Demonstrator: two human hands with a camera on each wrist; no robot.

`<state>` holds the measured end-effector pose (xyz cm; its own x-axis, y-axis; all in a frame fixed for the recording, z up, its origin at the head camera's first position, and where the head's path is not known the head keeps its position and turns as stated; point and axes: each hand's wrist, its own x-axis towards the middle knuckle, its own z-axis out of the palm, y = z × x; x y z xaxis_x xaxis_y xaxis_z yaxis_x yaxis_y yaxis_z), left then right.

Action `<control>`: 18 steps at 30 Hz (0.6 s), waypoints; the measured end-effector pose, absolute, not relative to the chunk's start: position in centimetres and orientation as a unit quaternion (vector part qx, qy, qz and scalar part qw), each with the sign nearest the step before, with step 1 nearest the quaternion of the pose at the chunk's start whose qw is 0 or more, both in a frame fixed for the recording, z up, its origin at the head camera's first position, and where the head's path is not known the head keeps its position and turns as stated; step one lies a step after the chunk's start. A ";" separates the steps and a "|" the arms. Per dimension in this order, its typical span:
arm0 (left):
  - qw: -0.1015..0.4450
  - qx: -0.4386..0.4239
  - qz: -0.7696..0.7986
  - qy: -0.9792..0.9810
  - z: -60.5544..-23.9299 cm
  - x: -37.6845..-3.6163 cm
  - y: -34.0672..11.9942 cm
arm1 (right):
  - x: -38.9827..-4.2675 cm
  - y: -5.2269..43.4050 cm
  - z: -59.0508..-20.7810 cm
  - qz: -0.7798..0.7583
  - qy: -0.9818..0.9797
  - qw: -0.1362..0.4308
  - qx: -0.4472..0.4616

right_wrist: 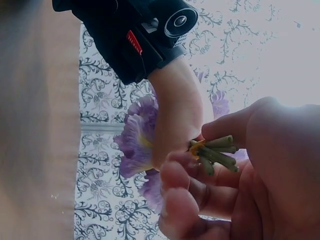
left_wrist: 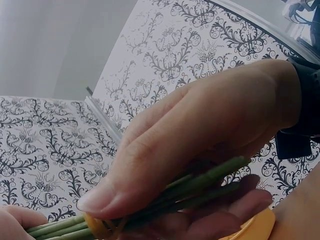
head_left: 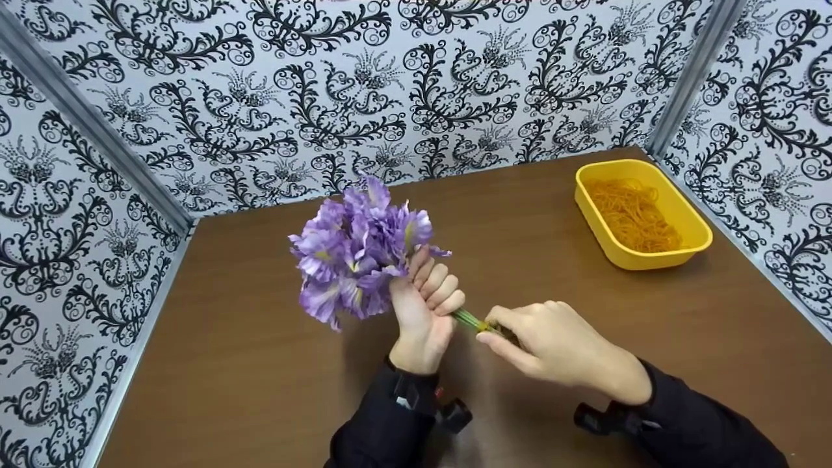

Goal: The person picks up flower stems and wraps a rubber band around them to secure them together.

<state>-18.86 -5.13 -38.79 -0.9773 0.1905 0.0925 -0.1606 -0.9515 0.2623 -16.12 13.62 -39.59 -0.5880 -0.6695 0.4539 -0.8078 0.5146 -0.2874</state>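
Note:
A bunch of purple artificial flowers point(head_left: 357, 250) is held above the table, tilted with its blooms toward the upper left. My left hand point(head_left: 426, 305) grips the green stems just below the blooms. Farther down, a yellow rubber band point(left_wrist: 97, 226) is wound around the stems point(right_wrist: 220, 154). At that band my right hand point(head_left: 562, 344) pinches, its thumb and index finger on the band and stems. The cut stem ends poke out past the right fingers in the right wrist view. Part of the stems is hidden inside the left fist.
A yellow plastic tub point(head_left: 608, 240) with many rubber bands point(head_left: 634, 214) in it stands at the back right of the brown table point(head_left: 247, 364). Patterned panels point(head_left: 364, 97) with metal posts enclose the table at the back and sides.

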 end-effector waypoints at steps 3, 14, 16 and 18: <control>0.095 0.054 0.985 0.132 -38.9 -19.0 -5.1 | -16.2 13.5 -39.6 0.243 -0.856 0.145 0.433; 0.203 0.099 0.958 0.176 -39.3 -19.3 -5.1 | -16.5 13.3 -40.1 0.317 -0.819 0.086 0.471; 0.203 0.115 0.954 0.189 -39.4 -19.3 -5.2 | -16.7 13.2 -40.2 0.329 -0.811 0.077 0.477; 0.201 0.128 0.950 0.200 -39.5 -19.3 -5.3 | -16.8 13.1 -40.4 0.341 -0.806 0.067 0.480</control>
